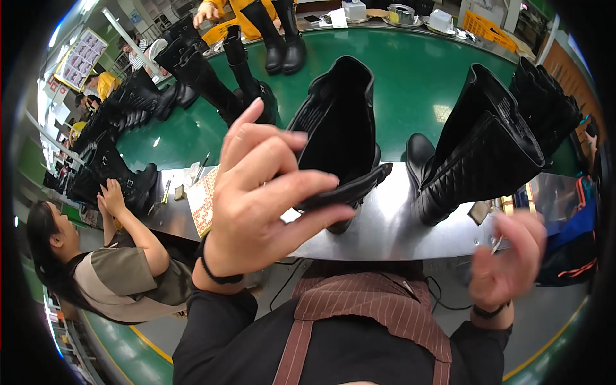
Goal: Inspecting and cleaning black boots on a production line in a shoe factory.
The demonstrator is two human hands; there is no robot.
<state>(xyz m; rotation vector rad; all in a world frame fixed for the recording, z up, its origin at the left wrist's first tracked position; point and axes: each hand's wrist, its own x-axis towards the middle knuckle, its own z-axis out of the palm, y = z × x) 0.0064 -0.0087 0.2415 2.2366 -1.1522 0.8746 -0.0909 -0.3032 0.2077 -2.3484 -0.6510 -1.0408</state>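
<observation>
In front of me a tall black boot [350,83] stands with its shaft opening facing me. My left hand [256,179] pinches the near flap of that shaft's rim between thumb and fingers. The inside of the shaft is dark, and most of the foot is hidden behind the flap and hand. To its right stands another tall black boot [471,154], upright with a quilted-looking shaft, touched by neither hand. My right hand [513,256] hovers over the bench's front edge, smeared by motion; its fingers look bent, but what they hold, if anything, is not clear.
A metal bench ledge [385,240] borders a green conveyor surface [410,70] lined with more black boots [212,83]. A patterned sheet [203,202] and pens lie to the left. A co-worker [122,269] sits at left; another in yellow stands opposite. A blue bag [568,247] is at right.
</observation>
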